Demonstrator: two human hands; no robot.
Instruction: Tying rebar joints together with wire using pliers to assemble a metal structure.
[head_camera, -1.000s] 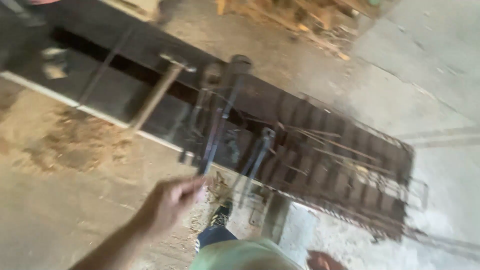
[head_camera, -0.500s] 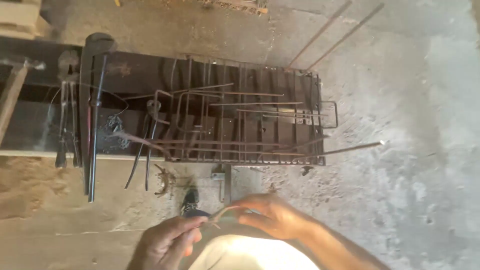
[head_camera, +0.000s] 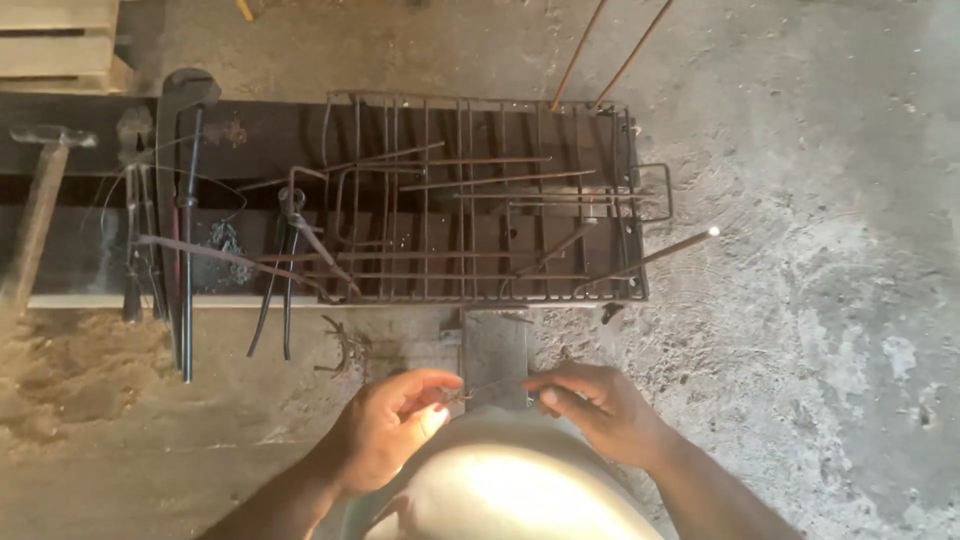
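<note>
the left hand (head_camera: 385, 430) and the right hand (head_camera: 600, 408) sit low in the view, just above a pale rounded shape at the bottom edge, and between them runs a short thin piece of dark wire (head_camera: 490, 387). each hand has its fingertips pinched shut on one end of that wire, the left thumb and forefinger curled tight, the right fingers drawn together. the wire hangs over a small grey metal plate (head_camera: 495, 350) on the dusty concrete floor (head_camera: 800, 330). just beyond lies a long dark metal beam serving as the table (head_camera: 90, 250), carrying a rusty welded rod grid frame (head_camera: 480, 200), black long-handled pincers (head_camera: 285, 270), a large dark pipe wrench (head_camera: 180, 180) and a wooden-handled hammer (head_camera: 40, 200).
</note>
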